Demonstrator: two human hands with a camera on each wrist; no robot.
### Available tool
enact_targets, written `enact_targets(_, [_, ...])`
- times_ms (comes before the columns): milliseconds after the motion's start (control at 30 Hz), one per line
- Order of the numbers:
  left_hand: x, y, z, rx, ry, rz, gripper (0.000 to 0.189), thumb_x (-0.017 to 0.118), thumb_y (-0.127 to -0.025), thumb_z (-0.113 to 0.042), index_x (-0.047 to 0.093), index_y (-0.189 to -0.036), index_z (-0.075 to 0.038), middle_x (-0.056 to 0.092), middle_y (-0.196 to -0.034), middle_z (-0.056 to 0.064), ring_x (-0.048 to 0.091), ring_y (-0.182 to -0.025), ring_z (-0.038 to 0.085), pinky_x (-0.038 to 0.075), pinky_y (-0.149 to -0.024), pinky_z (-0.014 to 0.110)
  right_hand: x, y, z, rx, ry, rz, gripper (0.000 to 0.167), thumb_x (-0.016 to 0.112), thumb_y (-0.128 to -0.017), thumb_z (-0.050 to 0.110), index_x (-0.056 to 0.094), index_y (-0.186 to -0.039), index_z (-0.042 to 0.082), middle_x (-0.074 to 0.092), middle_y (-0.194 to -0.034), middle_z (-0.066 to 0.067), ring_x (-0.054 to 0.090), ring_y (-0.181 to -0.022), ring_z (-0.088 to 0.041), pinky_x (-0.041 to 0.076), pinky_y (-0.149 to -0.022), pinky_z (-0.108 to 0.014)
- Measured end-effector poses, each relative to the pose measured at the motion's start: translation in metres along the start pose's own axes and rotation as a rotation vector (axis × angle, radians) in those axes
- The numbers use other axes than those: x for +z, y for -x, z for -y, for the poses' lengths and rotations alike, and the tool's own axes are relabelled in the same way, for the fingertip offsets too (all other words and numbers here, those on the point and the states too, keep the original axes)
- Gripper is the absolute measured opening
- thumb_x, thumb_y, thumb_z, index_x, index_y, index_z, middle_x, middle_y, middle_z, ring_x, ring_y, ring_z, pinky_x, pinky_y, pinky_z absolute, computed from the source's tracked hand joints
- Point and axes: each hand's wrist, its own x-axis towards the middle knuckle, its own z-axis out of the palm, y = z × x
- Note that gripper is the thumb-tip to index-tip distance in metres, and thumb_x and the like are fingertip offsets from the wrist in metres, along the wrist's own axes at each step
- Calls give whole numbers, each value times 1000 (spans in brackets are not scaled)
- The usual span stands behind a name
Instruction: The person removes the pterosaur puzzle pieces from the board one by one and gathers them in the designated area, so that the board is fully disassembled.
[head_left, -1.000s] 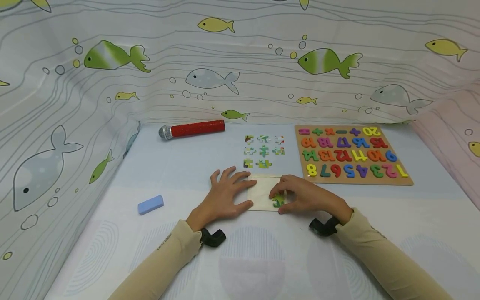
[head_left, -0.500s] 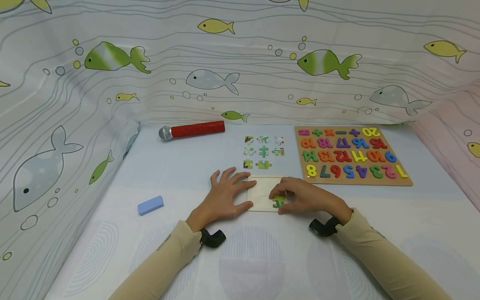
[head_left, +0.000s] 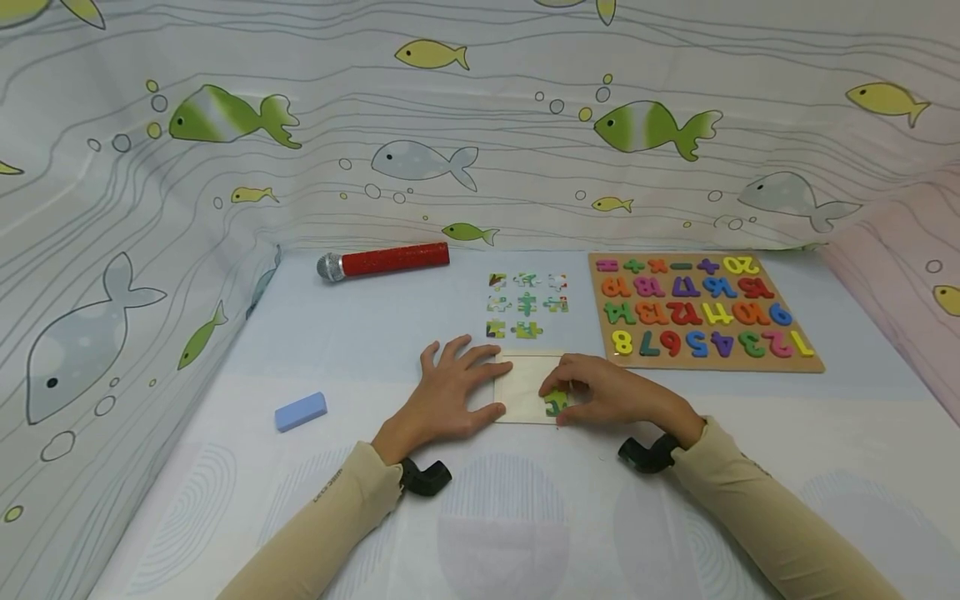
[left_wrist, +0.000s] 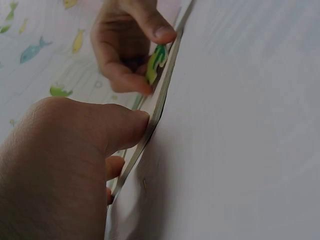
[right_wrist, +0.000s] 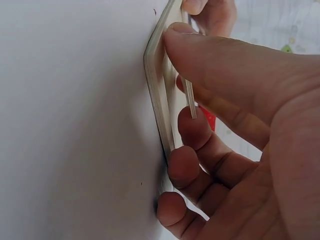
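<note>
A green jigsaw puzzle piece [head_left: 556,404] is pinched between the thumb and fingers of my right hand [head_left: 606,392], at the lower right corner of a small pale wooden puzzle board [head_left: 521,387]. The left wrist view shows this jigsaw puzzle piece [left_wrist: 156,64] tilted up from the board, and the right wrist view shows its thin wooden edge [right_wrist: 190,100] against my fingers. My left hand [head_left: 450,398] lies with fingers spread, thumb and fingertips touching the board's left edge. Several other jigsaw puzzle pieces [head_left: 527,305] lie apart in rows behind the board.
A number board [head_left: 712,362] with coloured numerals and signs lies at the back right. A red toy microphone [head_left: 393,259] lies at the back left, and a blue block [head_left: 301,412] sits left of my left hand. Fish-print cloth [head_left: 517,200] rises behind.
The head view has shifted very slightly. Both hands, the board and the pinched jigsaw puzzle piece stay practically where they were.
</note>
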Motion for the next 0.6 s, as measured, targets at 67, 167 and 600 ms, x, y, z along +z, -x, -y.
enact_targets(67, [0, 0, 0, 3, -3, -5, 59, 58, -91, -56, 57, -145, -32, 49, -156, -1, 30, -150, 41, 11, -113, 74, 0, 0, 0, -8, -4, -2, 32, 84, -85, 25, 74, -115, 21, 63, -102, 6, 52, -90, -13, 45, -78, -27])
enact_targets(167, [0, 0, 0, -3, -6, 3, 59, 58, -91, -57, 56, -146, -34, 48, -156, -2, 29, -151, 40, 11, -113, 74, 0, -1, -1, -15, -2, -11, 32, 84, -85, 25, 74, -115, 21, 62, -101, 6, 51, -89, -13, 45, -78, -27])
enact_targets(600, [0, 0, 0, -11, -8, 14, 59, 57, -92, -57, 56, -146, -35, 48, -157, -3, 28, -152, 40, 10, -113, 74, -5, -2, -8, 33, 1, -151, 36, 83, -86, 22, 74, -121, 20, 64, -100, 5, 54, -88, -17, 48, -77, -32])
